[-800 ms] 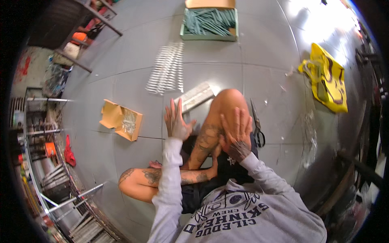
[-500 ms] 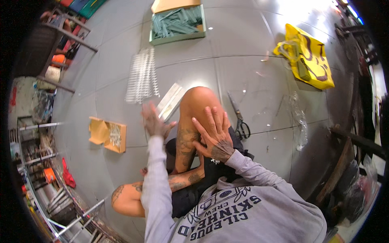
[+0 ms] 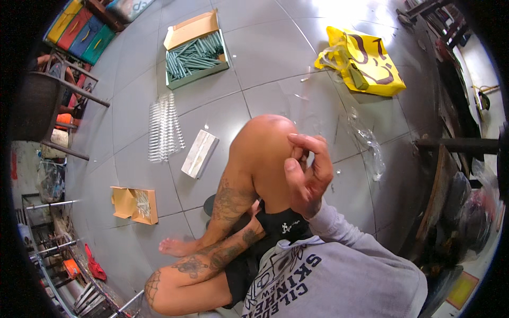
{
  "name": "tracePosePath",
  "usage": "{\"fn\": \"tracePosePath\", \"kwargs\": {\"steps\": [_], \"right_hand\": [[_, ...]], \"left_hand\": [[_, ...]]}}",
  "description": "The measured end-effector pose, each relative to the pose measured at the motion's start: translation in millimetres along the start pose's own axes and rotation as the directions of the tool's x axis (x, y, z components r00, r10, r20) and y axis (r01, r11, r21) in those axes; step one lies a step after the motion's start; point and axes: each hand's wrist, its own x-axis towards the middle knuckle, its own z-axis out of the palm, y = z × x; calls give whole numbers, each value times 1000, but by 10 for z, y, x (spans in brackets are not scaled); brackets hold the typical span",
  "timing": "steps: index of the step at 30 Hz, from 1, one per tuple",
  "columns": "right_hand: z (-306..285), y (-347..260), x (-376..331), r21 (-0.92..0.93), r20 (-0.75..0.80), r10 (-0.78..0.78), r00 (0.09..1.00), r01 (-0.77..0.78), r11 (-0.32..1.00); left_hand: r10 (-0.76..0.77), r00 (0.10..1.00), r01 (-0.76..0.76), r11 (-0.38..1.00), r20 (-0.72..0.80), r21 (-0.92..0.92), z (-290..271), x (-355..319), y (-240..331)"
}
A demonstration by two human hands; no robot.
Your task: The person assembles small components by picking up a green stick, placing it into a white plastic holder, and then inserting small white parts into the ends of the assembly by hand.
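A: What is changed from the moment before?

B: The left hand, raised beside the knee a moment ago, is no longer seen anywhere. Only the right hand [image 3: 307,177] is left in view, lifted against the raised knee [image 3: 265,153], its fingers curled loosely together and nothing visibly held in them. The view is also swung, so the green box of rods [image 3: 197,55] is now placed at about eleven o'clock from the knee.

A: What is meant by that for the work?

B: It is judged that nothing is being handled at present; the white block [image 3: 200,153] is left lying on the tiled floor [image 3: 265,53] at nine o'clock from the knee, apart from the hand, with the row of wire coils [image 3: 164,127] just beyond it.

A: What is hidden or hard to read?

B: Whether something small is pinched between the fingertips cannot be told. The small open carton [image 3: 135,204] at eight o'clock is too blurred for its contents to be made out, and the yellow bag [image 3: 366,61] at one o'clock is partly folded over.
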Motion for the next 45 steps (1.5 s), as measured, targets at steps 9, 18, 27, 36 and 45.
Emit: {"fn": "tracePosePath", "kwargs": {"steps": [9,18,27,36,45], "right_hand": [[165,-55,-287,-166,143,-164,976,187,968],[244,42,-213,-145,107,-163,981,178,973],[1611,1276,902,-128,411,-36,911,97,987],[3407,3750,2439,-739,415,357,837,82,669],[3539,3892,2235,-819,492,437,753,230,526]], "left_hand": [[-256,966,241,938,-29,-251,81,-417,-471],[-492,869,414,780,-50,-468,105,-691,-865],[-305,884,-1,755,-353,-656,-771,138,-727],[460,838,-300,838,295,-456,-321,1330,1948],[537,718,-417,841,443,-344,-45,1235,1882]]}}
